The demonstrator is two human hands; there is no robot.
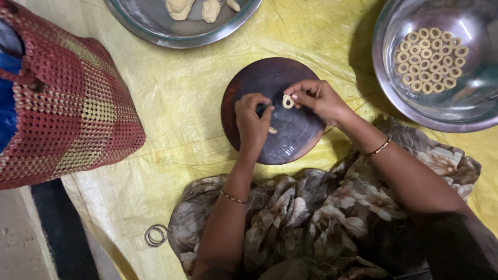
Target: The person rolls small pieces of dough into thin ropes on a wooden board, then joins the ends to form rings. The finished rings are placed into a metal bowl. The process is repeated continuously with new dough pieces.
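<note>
Two hands over the round dark wooden board (pixel 290 135) mid-frame from where I'm watching. Right hand (pixel 317 98) has its fingertips pinched on a small pale dough ring (pixel 287 101), held just above the board. Left hand (pixel 252 122) is curled with fingertips down by a tiny dough bit (pixel 272 130); can't tell if it's gripping anything. Upper right, a steel bowl (pixel 467 111) with finished rings (pixel 430 60). Top centre, a steel plate (pixel 155 26) with dough lumps (pixel 179 8). Red woven basket (pixel 62 103) far left.

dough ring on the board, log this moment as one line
right hand: pinching dough ring | left hand: on round board | finished rings in steel bowl
</note>
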